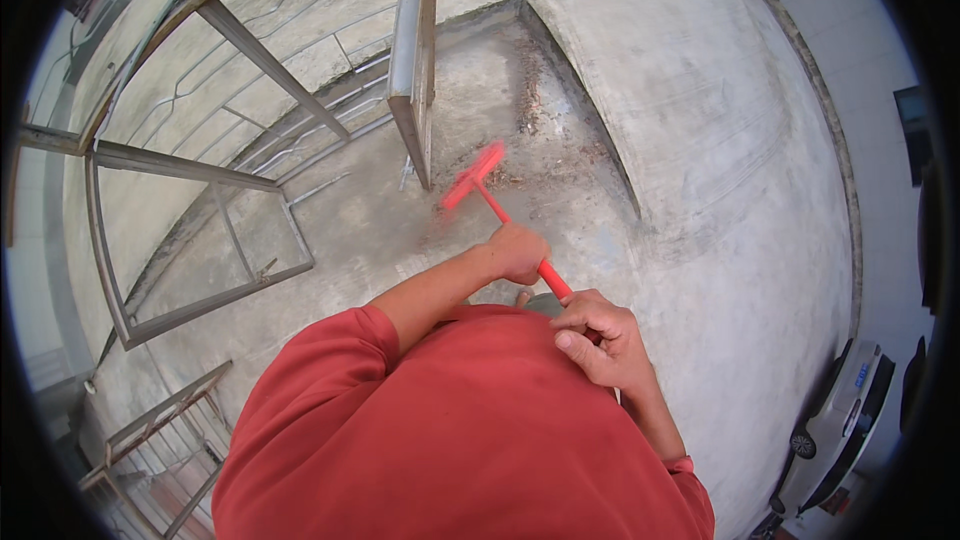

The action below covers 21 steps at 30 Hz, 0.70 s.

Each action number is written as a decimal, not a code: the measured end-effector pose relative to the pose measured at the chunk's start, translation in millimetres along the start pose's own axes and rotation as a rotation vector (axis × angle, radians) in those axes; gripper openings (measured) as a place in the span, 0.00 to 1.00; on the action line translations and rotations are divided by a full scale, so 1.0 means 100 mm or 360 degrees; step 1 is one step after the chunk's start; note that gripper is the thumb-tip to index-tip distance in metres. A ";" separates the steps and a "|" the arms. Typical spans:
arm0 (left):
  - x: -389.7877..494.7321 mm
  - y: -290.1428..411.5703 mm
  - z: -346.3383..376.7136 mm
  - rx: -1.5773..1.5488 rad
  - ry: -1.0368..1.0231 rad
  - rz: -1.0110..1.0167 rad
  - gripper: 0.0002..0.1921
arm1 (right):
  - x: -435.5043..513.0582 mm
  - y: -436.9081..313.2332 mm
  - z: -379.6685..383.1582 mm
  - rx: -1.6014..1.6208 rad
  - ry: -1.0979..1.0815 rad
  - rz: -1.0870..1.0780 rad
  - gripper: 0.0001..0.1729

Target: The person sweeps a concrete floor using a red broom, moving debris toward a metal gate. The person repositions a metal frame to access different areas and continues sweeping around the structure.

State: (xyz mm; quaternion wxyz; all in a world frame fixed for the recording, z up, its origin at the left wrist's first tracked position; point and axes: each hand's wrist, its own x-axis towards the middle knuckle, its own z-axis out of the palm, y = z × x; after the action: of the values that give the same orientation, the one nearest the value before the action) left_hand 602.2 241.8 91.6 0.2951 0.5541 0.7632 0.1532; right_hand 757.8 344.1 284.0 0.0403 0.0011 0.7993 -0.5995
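Note:
A red long-handled broom (474, 178) slants down and away from my body, its blurred head close to the concrete floor. My left hand (519, 252) is wrapped around the handle at mid-length. Higher up, near my chest, my right hand (601, 339) grips the upper end of the handle, its thumb and fingers curled. Loose debris (525, 181) lies scattered beside the broom head. Beyond it, a strip of rubble (529, 94) runs along the sunken part of the floor.
Metal window frames (262, 52) stand at the left, one with an opened sash (217, 309). An upright metal frame (412, 52) rises close to the broom head. More metal frames (161, 420) are at lower left. A raised concrete edge (589, 112) borders the recess. A car (836, 424) stands at lower right.

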 end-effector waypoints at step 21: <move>2.25 -0.99 0.45 0.0098 -0.0006 -0.0433 0.09 | 1.08 2.31 -1.45 -0.0279 -0.0083 -0.0179 0.21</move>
State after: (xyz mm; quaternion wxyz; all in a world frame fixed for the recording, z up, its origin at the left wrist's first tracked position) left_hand 507.5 414.6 -61.7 0.2975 0.4544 0.8351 0.0873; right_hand 652.3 542.5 95.7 0.0274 -0.0628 0.8463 -0.5283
